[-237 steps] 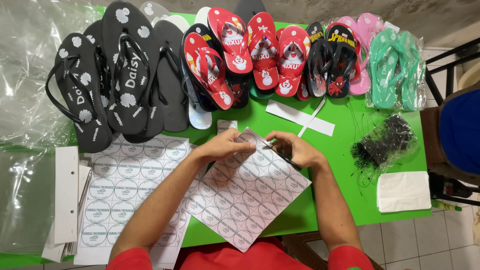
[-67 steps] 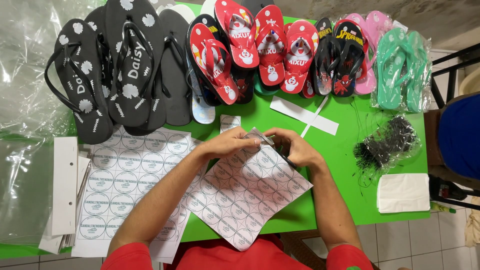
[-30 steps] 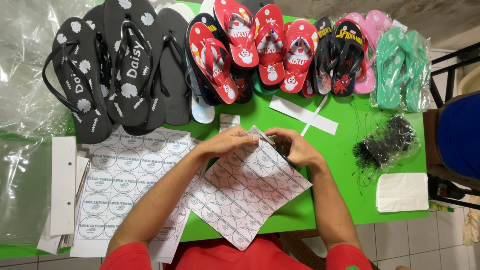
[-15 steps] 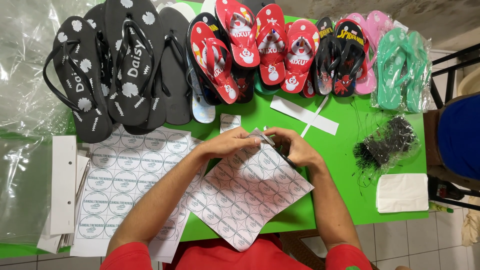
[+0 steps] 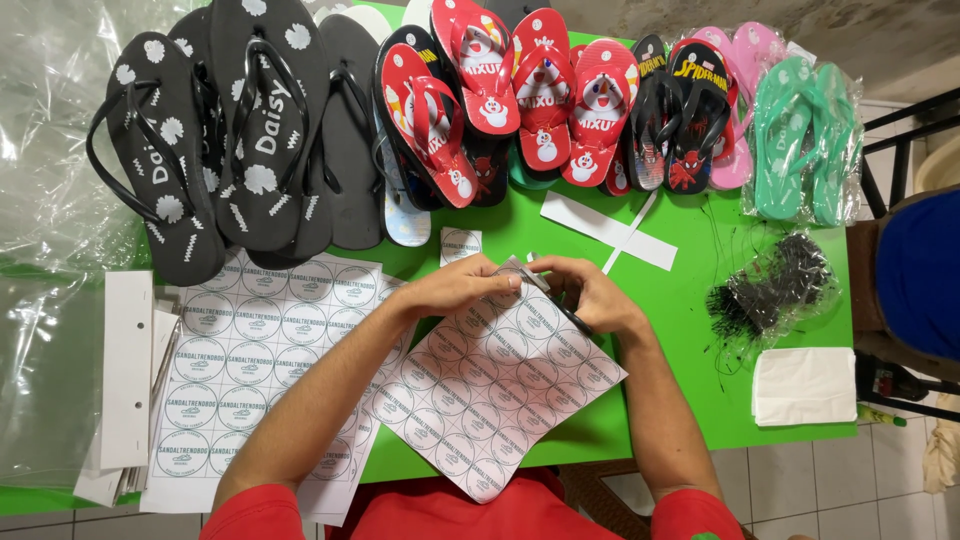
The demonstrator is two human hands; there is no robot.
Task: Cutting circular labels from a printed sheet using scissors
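My left hand [image 5: 462, 290] pinches the top corner of a white sheet of round printed labels [image 5: 490, 390] that lies tilted on the green table [image 5: 690, 330]. My right hand [image 5: 592, 296] meets it at that corner and holds dark scissors [image 5: 570, 318], their blades against the sheet's edge. One small cut label square [image 5: 460, 245] lies just beyond my left hand. A second, uncut sheet of round labels [image 5: 245, 355] lies flat to the left, partly under my left forearm.
Along the far edge lie rows of flip-flops: black ones [image 5: 240, 130], red ones [image 5: 510, 90], pink and green bagged pairs [image 5: 805, 135]. White paper strips [image 5: 605, 228], a bag of black ties [image 5: 775, 290], a white folded packet [image 5: 805, 385] and white card strips [image 5: 128, 365] surround the sheets.
Both hands stay at the sheet's top corner; only small finger movements show, and the sheet has shifted very slightly.
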